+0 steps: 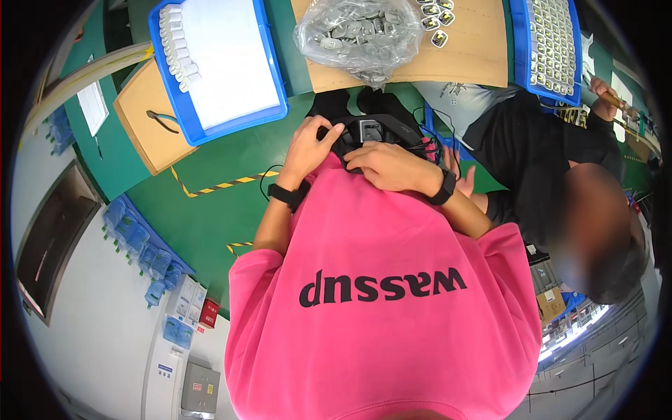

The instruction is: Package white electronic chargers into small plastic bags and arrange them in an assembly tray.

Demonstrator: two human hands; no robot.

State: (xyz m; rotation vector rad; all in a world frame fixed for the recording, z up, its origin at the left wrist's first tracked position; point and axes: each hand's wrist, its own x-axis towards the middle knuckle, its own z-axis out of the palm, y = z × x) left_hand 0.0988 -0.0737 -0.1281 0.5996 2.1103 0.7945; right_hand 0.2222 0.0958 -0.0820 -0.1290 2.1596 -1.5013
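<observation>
At my waist, in front of the pink shirt, sits a black waist pack (397, 129) with a grey boxy device (369, 130) on it and dark cables. My left hand (310, 148) is closed on the pack's left edge, thumb and fingers pinched together. My right hand (393, 166) lies across its near edge, fingers curled over the rim; what its fingertips hold is partly hidden. Each wrist wears a black band. On the table ahead lies a clear plastic bag (315, 43) of grey parts.
Blue trays stand left (278, 91) and right (519, 70), holding white cylinders and small parts in rows. Pliers (164, 120) lie on cardboard (133, 105). Several small parts (439, 38) lie beside the bag. A person in black (518, 129) is close on my right, one hand near my right forearm.
</observation>
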